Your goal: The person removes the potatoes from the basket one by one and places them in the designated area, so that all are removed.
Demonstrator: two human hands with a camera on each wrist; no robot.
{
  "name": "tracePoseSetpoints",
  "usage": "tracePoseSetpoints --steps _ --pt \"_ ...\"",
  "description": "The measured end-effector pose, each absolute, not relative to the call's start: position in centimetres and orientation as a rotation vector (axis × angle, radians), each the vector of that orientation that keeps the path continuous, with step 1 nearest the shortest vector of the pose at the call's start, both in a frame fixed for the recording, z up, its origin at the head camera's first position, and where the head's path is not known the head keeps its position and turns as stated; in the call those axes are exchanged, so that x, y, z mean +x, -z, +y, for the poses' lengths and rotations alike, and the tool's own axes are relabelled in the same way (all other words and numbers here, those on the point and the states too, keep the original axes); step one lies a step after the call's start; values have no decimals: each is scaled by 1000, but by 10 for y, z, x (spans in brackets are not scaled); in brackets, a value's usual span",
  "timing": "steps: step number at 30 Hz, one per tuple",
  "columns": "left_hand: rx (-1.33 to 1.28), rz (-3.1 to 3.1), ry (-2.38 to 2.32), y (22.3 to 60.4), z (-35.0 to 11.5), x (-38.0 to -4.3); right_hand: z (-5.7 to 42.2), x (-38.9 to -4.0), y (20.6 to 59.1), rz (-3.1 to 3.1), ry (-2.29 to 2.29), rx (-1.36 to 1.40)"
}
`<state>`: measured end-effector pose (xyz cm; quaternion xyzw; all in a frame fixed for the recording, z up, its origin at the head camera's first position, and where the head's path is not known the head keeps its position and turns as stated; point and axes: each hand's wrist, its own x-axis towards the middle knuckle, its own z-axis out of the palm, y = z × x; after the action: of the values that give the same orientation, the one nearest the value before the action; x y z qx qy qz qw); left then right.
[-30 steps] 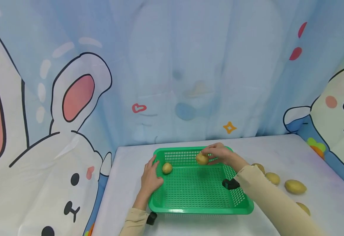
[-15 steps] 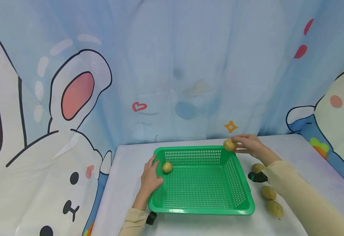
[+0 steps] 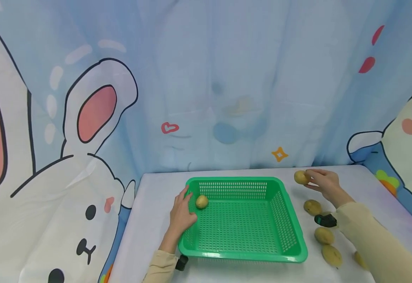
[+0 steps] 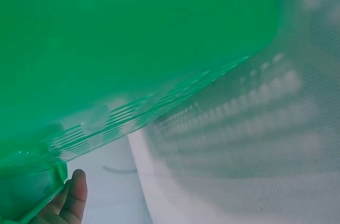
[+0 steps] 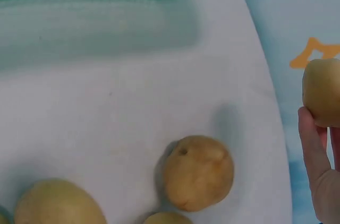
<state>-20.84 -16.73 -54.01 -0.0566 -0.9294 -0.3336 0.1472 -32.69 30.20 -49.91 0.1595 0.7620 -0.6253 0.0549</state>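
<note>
In the head view a green plastic basket (image 3: 241, 257) with slotted walls stands on the white table. My left hand (image 3: 182, 216) rests on its left rim, fingers over the edge and thumb toward the inside; the left wrist view shows fingers (image 4: 76, 195) beside the green rim. One potato (image 3: 202, 201) lies inside the basket near that hand. Right of the basket, my right hand (image 3: 324, 182) pinches a second potato (image 3: 301, 177) above the table, between thumb and fingertips. In the right wrist view this held potato (image 5: 323, 92) shows at the right edge.
Several more potatoes lie on the table right of the basket, including one close to it (image 3: 312, 207) and another nearer the front (image 3: 331, 255). One potato is partly behind the right sleeve (image 3: 375, 239). A printed curtain (image 3: 227, 86) hangs behind the table.
My right hand has carried its potato from above the basket's interior rightward, past the right rim, to over the table. My left hand stays at the left rim, and the potato inside has not moved.
</note>
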Motion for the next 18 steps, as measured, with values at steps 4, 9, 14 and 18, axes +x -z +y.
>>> tracePoseSetpoints --steps 4,9,14,18 --pt "-161 -2676 960 542 -168 -208 312 -325 510 2315 1881 590" --pt "-169 -2669 946 543 -168 -209 322 -323 526 2299 1867 638" --pt "-171 -2668 946 541 -168 -209 330 -321 538 2329 1824 597" --pt "-164 -2680 937 541 -168 -210 332 -319 544 2382 1755 576"
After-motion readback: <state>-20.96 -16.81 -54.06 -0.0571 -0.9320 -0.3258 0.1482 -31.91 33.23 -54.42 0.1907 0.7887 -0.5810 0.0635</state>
